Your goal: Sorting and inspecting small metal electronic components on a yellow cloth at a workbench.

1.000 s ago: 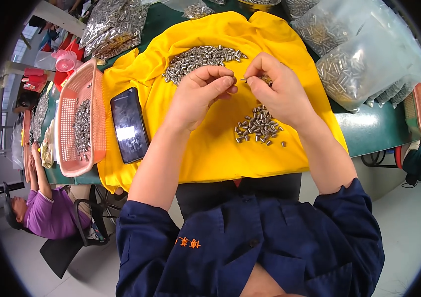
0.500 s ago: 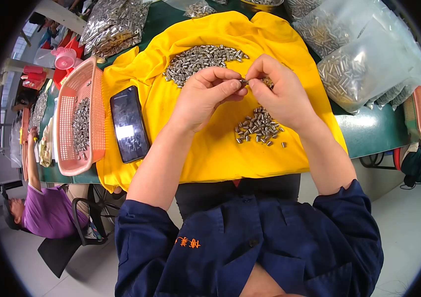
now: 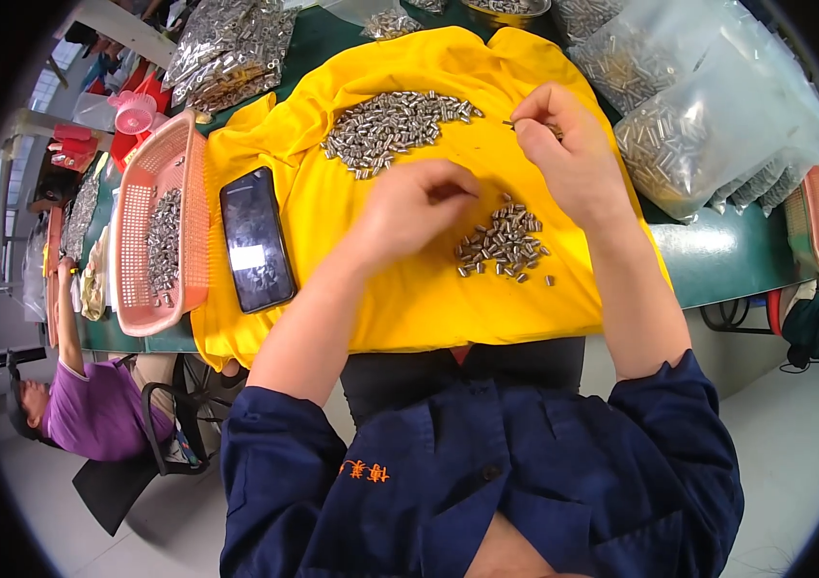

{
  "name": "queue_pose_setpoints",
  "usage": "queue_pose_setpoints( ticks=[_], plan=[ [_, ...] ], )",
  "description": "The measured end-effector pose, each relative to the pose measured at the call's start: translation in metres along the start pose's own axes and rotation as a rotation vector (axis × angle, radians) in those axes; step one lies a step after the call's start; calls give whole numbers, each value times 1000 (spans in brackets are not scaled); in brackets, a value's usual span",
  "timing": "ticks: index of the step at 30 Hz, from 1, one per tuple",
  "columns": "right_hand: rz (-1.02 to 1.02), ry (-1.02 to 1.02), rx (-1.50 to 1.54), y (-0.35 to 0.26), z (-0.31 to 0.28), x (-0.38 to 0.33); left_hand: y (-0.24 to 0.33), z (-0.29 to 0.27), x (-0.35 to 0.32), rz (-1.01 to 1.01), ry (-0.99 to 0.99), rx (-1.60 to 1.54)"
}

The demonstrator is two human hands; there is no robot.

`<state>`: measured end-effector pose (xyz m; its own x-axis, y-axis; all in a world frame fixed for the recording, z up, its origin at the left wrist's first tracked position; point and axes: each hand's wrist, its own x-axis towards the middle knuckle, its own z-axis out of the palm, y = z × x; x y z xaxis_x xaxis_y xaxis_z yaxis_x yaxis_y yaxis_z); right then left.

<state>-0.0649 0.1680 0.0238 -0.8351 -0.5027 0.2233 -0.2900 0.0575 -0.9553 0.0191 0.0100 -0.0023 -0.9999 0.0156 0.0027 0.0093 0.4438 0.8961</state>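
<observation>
Separated since 0.5 s ago: both hands, earlier joined over the cloth, now apart.

1. Left hand (image 3: 419, 207): loosely curled, contents cannot be told; hovers near the small pile of metal pieces (image 3: 506, 243).
2. Right hand (image 3: 568, 144): fingertips pinched on a thin metal pin (image 3: 509, 122), right of the large pile (image 3: 392, 127).
3. Yellow cloth (image 3: 409, 299): spread on the green counter (image 3: 717, 265), carrying both piles.
4. Black phone (image 3: 255, 239): left edge of cloth.
5. Pink basket (image 3: 193, 222): further left, holding more pieces.
6. Clear plastic bags (image 3: 708, 125): far right, filled with silver parts.
</observation>
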Motion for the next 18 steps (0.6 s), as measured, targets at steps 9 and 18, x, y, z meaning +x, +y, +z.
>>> queue_pose_setpoints(
  ticks=[9, 18],
  plan=[
    [-107, 28, -121, -2, 7, -1, -14, -38, 31, 356, 137, 608],
    [-135, 1, -147, 1, 8, -2, -16, -39, 56, 423, -24, 931]
  ],
)
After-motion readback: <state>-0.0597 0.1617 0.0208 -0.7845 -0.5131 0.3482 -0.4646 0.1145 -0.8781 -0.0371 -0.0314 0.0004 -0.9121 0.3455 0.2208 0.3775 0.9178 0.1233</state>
